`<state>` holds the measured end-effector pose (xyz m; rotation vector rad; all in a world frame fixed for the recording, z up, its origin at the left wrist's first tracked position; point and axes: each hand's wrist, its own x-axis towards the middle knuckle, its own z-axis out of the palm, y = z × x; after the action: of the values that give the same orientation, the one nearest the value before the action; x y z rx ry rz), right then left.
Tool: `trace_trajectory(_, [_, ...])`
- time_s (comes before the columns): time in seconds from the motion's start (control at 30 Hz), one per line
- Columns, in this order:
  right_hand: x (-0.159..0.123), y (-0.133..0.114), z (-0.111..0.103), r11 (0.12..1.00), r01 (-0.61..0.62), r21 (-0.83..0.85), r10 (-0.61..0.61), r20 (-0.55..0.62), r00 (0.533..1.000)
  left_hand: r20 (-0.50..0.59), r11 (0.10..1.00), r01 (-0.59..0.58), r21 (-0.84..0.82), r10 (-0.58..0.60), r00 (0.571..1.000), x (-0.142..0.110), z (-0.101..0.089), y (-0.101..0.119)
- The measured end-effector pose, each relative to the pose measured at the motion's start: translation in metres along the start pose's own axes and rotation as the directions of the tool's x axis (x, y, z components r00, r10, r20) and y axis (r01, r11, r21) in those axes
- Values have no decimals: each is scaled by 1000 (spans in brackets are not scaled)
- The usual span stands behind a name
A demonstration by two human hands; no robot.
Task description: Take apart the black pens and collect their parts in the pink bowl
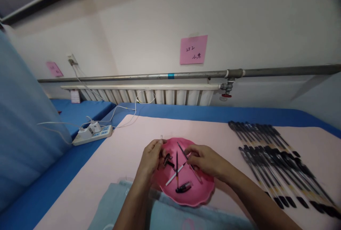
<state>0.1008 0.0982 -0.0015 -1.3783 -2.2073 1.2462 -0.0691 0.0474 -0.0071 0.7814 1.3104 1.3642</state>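
Note:
A pink plate [197,194] sits on the pale pink mat, holding loose pen parts: a white refill [174,176], a black cap [183,187] and a thin dark refill [177,164]. My left hand [151,157] hovers over the plate's left rim, fingers pinched round a clear pen barrel whose tip sticks up [161,137], with a small black piece beside it. My right hand [205,160] is over the plate's right side, fingers closed on a thin dark refill [183,151] that slants up to the left.
Two rows of several assembled black pens [274,159] lie on the mat at the right. A white power strip [92,132] with cables rests on the blue cloth at the left. A radiator [144,95] and pipe run along the wall. A light blue cloth [128,205] lies near me.

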Motion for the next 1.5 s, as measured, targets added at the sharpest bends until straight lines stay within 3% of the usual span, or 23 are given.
trace_trajectory(0.2, [-4,2,3,978,30,-205,-57,-128,990,11,1000,16,16,-17,1000,0,1,-2])
trace_trajectory(0.33, [-10,-7,20,920,82,-383,-160,-177,971,5,1000,14,16,-15,1000,3,1,-5])
trace_trajectory(0.47, [-8,-9,43,920,170,-353,-206,-67,976,21,1000,-9,12,9,1000,4,0,-8])
trace_trajectory(0.63, [2,-1,44,950,96,-297,-140,-130,982,66,999,-37,28,35,997,5,0,-11])
trace_trajectory(0.7, [4,-3,33,974,74,-212,-115,-185,976,82,998,-45,37,42,996,5,0,-10])
trace_trajectory(0.77, [2,-8,18,994,98,55,-79,-278,957,107,998,-54,43,49,993,3,0,-8])
trace_trajectory(0.8, [0,-12,9,959,142,245,-54,-333,941,131,998,-54,41,48,990,2,1,-7])
trace_trajectory(0.87, [-5,-19,-6,780,276,562,-7,-433,901,203,999,-45,30,38,978,-2,3,-5])
trace_trajectory(0.93, [-12,-27,-17,591,402,700,13,-506,863,277,999,-40,14,34,960,-7,6,-2])
trace_trajectory(1.0, [-17,-32,-21,478,469,743,8,-538,843,328,999,-43,-1,41,944,-11,9,-1])
trace_trajectory(1.07, [-21,-35,-20,450,487,749,-17,-538,843,358,999,-50,-15,52,932,-13,10,0])
trace_trajectory(1.5, [-21,-36,-16,514,408,755,-49,-449,892,406,1000,-19,-23,27,914,-17,11,1])
